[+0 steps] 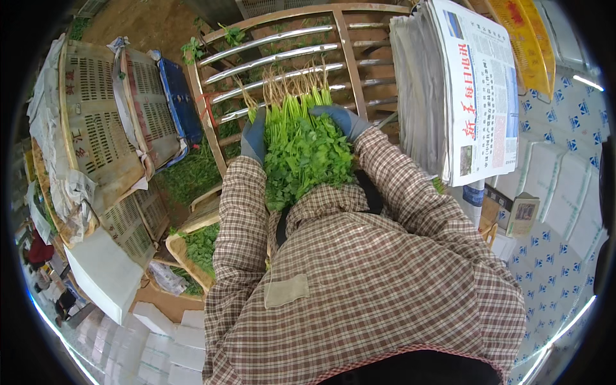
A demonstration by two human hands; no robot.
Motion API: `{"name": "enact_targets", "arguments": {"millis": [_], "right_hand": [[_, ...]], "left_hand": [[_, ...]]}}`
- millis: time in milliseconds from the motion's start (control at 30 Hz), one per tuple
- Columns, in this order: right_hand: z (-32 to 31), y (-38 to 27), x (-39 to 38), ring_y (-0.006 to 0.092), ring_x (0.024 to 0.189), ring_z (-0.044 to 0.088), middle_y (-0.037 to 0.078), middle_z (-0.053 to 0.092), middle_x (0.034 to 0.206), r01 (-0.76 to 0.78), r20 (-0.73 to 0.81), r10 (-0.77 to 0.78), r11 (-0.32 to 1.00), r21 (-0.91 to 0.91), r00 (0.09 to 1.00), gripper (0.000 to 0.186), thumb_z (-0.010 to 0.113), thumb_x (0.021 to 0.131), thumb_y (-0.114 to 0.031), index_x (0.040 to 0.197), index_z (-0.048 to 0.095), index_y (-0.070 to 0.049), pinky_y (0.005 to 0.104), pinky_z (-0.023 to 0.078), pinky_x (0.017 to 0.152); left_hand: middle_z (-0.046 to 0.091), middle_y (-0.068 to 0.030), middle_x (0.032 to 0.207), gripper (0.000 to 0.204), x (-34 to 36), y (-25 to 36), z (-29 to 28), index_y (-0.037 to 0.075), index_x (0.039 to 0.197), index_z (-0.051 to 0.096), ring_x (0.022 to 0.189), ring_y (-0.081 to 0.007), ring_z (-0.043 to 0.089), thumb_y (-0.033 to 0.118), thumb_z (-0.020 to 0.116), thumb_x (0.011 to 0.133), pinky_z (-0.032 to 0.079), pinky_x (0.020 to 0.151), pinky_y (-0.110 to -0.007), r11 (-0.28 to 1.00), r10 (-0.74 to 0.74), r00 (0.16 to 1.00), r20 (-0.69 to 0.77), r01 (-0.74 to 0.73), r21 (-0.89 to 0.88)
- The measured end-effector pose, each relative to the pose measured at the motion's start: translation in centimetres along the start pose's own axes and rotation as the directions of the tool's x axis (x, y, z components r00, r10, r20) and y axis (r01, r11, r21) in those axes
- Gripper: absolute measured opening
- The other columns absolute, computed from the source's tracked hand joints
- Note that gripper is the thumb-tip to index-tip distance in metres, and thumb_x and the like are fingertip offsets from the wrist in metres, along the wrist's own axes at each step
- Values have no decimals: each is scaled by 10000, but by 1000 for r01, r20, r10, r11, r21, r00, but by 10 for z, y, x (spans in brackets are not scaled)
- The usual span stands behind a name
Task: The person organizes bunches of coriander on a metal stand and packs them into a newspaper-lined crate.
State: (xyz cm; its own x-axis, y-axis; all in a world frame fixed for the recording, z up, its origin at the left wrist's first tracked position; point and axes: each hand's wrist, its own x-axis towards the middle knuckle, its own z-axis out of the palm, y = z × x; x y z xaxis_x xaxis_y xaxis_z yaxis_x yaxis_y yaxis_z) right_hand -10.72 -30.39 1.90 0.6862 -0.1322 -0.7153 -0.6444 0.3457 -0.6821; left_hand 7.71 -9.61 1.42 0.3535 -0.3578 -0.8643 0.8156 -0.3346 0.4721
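A thick bunch of coriander (305,144) lies in front of me, its leaves toward my body and its pale, thin roots pointing away over a slatted metal rack. My left hand (254,136), in a blue-grey glove, is closed against the left side of the stems. On the opposite side, my right hand (340,120), gloved alike, grips the bunch near the top of the leaves. The stems hide most of the fingers of both hands. Beneath the roots run the shiny bars of the rack (269,56) in a rusty frame.
A tall stack of newspapers (484,96) stands at the right of the rack, beside a yellow plastic crate (529,48). Beige slotted crates (96,109) and a blue crate (179,99) are at the left. Below them sits a container of greens (202,249), near white foam boxes (106,273).
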Motion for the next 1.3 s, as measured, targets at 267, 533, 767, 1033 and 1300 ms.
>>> {"name": "enact_targets", "arguments": {"millis": [267,533,767,1033,1300], "right_hand": [[20,-20,3,272,1276,559,189,579,1387,67,24,-66,996,-53,998,625,741,855,-483,1323,631,-84,400,298,1186],[-10,-53,-18,295,1305,533,215,604,1354,-42,-44,37,993,-108,998,599,747,836,-476,1213,699,-13,397,338,1153],[-11,-29,-9,297,1348,488,184,587,1392,0,-31,-2,997,-71,1000,567,717,869,-461,1258,682,-51,390,338,1154],[-2,-55,-34,340,1248,570,272,566,1370,-101,-386,-32,942,-320,922,882,659,852,-629,1380,524,64,400,433,1063],[80,-45,-77,366,1371,435,218,482,1437,187,51,-700,119,-975,713,661,596,923,-531,1414,504,-98,530,334,1144]], "left_hand": [[520,-185,1429,555,25,-23,18,-8,1464,432,1303,-241,515,192,625,983,417,1072,-364,955,116,947,298,-189,229],[484,-243,1458,746,-60,43,37,-81,1486,343,1317,-320,507,320,674,952,427,1104,-438,930,66,998,20,-68,361],[382,-261,1530,984,-16,15,21,-75,1529,234,1345,-370,461,426,765,870,418,1089,-444,932,64,995,-79,-31,360],[666,-247,1219,484,-49,19,9,-23,1259,628,1100,-374,648,318,679,920,528,942,-419,518,488,860,-150,-147,843],[668,-164,1235,403,-47,35,46,67,1154,721,1013,-295,686,341,739,859,539,925,-389,40,624,754,203,-291,956]]}}
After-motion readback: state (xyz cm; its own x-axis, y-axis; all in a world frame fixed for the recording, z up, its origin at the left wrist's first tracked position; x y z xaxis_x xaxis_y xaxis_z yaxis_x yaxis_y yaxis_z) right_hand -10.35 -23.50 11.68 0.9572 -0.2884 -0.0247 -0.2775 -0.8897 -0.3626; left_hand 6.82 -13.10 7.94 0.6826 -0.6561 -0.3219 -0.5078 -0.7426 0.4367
